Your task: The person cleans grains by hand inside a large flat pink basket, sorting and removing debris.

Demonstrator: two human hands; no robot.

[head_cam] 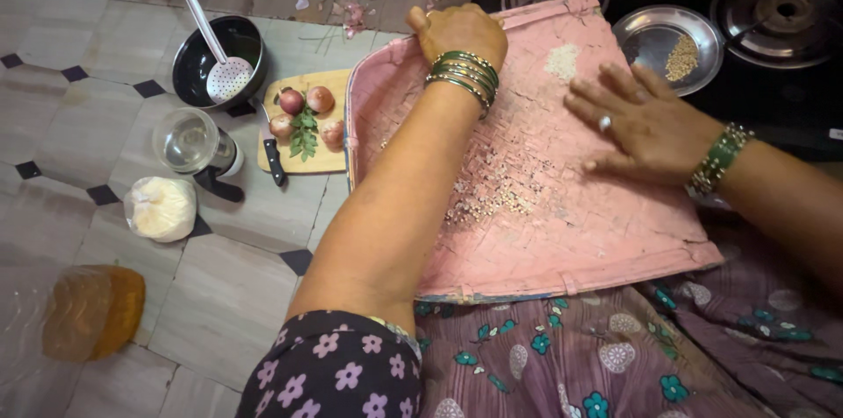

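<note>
Pink woven tray (pixel 562 242), tilted across the person's lap, its far end toward the stove (pixel 790 75); grains (pixel 496 198) scattered at its middle, a small pile (pixel 562 61) near the far edge. Left hand (pixel 458 32): arm stretched forward, fingers curled tight over the tray's far left rim, gripping it. Right hand (pixel 637 124): palm down, fingers spread flat on the tray surface, holding nothing. Steel plate (pixel 663 40) with grains just beyond the tray. Floor at left: cutting board (pixel 303 159) with onions (pixel 307 111) and knife (pixel 274 159), black pan (pixel 219 54) with skimmer (pixel 228 77), jar (pixel 189 141).
</note>
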